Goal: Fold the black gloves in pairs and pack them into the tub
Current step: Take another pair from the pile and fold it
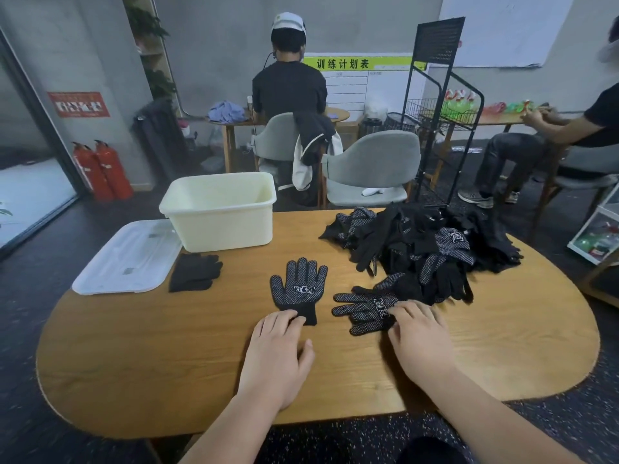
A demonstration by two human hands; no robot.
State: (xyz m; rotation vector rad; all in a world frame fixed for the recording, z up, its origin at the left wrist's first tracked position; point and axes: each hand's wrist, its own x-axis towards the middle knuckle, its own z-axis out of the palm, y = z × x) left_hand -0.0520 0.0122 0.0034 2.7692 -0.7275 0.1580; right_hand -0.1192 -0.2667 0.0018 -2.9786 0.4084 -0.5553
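A black dotted glove [299, 287] lies flat, palm up, fingers pointing away, in the middle of the wooden table [167, 346]. My left hand [278, 356] rests with straight fingers on its cuff. A second dotted glove [365, 308] lies to the right, fingers pointing left; my right hand [418, 333] presses flat on its cuff end. A big heap of black gloves [432, 249] fills the far right of the table. The cream tub [219, 212] stands at the far left-centre, nothing visible inside. A folded black glove pair [194, 271] lies in front of it.
The tub's white lid [124, 259] lies flat at the table's left edge. Beyond the table stand grey chairs [371, 169], a black wire rack [435, 112] and two seated people. Red fire extinguishers [102, 170] stand by the left wall.
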